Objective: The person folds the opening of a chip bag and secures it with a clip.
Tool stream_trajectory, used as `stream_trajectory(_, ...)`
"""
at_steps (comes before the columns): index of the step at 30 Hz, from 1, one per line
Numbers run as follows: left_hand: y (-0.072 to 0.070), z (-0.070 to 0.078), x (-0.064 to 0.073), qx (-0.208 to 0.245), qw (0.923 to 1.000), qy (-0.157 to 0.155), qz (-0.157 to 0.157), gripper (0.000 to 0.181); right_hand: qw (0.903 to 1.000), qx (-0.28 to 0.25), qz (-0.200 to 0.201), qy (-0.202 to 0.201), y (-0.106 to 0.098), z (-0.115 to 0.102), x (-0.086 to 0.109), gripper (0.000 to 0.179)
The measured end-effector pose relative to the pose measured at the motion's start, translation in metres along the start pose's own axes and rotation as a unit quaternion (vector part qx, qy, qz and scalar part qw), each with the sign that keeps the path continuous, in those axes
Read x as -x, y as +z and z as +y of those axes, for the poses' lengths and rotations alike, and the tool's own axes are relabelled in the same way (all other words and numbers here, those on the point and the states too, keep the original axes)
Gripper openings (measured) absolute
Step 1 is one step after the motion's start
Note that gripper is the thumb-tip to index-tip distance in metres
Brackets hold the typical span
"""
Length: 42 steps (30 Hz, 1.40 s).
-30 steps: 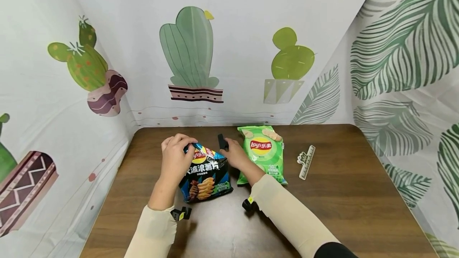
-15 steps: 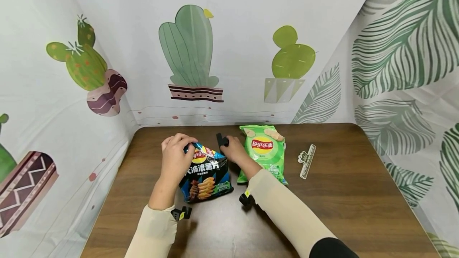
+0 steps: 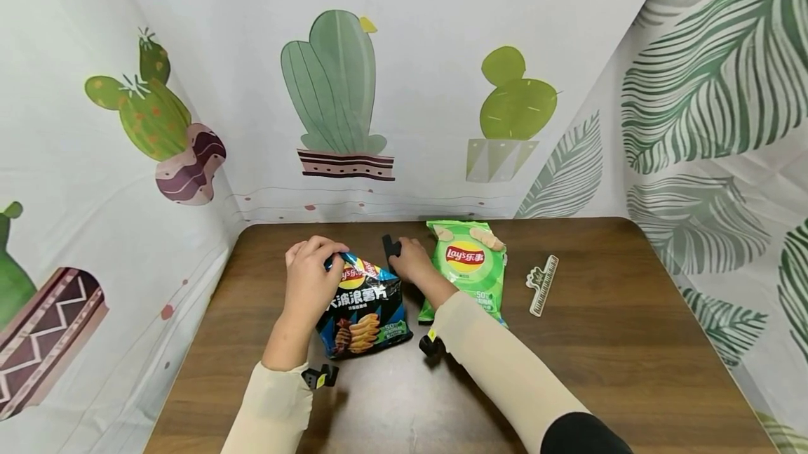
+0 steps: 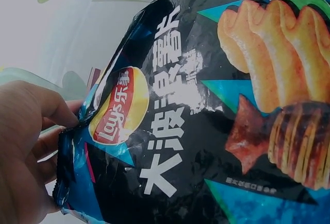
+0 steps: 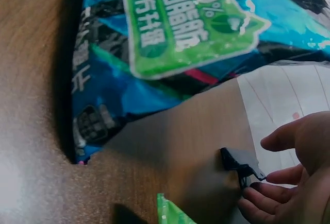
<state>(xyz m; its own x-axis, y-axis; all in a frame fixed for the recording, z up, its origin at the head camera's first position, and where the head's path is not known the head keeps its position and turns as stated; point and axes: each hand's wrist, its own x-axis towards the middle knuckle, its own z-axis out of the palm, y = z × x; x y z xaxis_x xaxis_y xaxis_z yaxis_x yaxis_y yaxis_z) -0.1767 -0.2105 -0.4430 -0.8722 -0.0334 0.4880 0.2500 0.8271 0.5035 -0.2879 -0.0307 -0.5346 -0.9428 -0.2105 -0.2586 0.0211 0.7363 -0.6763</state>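
Note:
My left hand [image 3: 313,275] pinches the top edge of a black and blue Lay's chip bag [image 3: 362,310] that leans up on the table. In the left wrist view, the thumb and fingers [image 4: 62,113] grip the bag's crimped top corner. To the right of this bag, my right hand [image 3: 416,264] is at a black bag clip [image 3: 389,247]. The right wrist view shows its fingertips touching the lever of the clip [image 5: 237,162], the thumb held apart from it. A green Lay's bag [image 3: 467,275] lies beside my right hand, partly covered by the forearm.
A pale clip with a ruler-like bar [image 3: 541,285] lies on the wooden table [image 3: 606,370], right of the green bag. A white curtain [image 3: 429,89] printed with cacti and leaves hangs behind the table's back edge.
My right hand and forearm have shifted slightly back and left. The green bag has edged a little to the right. My left hand keeps its grip on the black and blue bag.

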Motion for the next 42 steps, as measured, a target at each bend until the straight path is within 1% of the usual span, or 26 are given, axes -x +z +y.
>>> stream_trajectory(5,-0.0005,0.0009,0.0003,-0.002,1.0000,0.001,-0.002,0.017,0.9997,0.023,-0.003,0.000,-0.0005,0.0006,-0.0032,0.060)
stream_trajectory(11,-0.0017,0.0008,0.0005,-0.002,1.0000,0.000,0.001,0.017,0.9988,0.048,-0.009,-0.010,-0.0011,-0.0009,-0.0051,0.058)
stream_trajectory(18,-0.0014,-0.0012,0.0007,-0.003,1.0000,0.000,0.002,0.017,0.9985,0.054,-0.009,-0.004,-0.0004,-0.0018,-0.0038,0.046)
stream_trajectory(22,-0.0022,0.0001,0.0000,-0.002,1.0000,-0.001,0.000,0.017,0.9979,0.063,-0.012,-0.007,0.0002,-0.0019,-0.0025,0.039)
stream_trajectory(31,-0.0022,0.0013,-0.0007,-0.004,1.0000,0.000,0.001,0.018,0.9964,0.080,-0.026,-0.008,0.0001,-0.0037,0.0003,0.037)
stream_trajectory(42,-0.0017,0.0000,0.0000,-0.005,1.0000,0.003,0.004,0.017,0.9973,0.062,-0.038,0.001,0.0012,-0.0021,-0.0006,0.038)
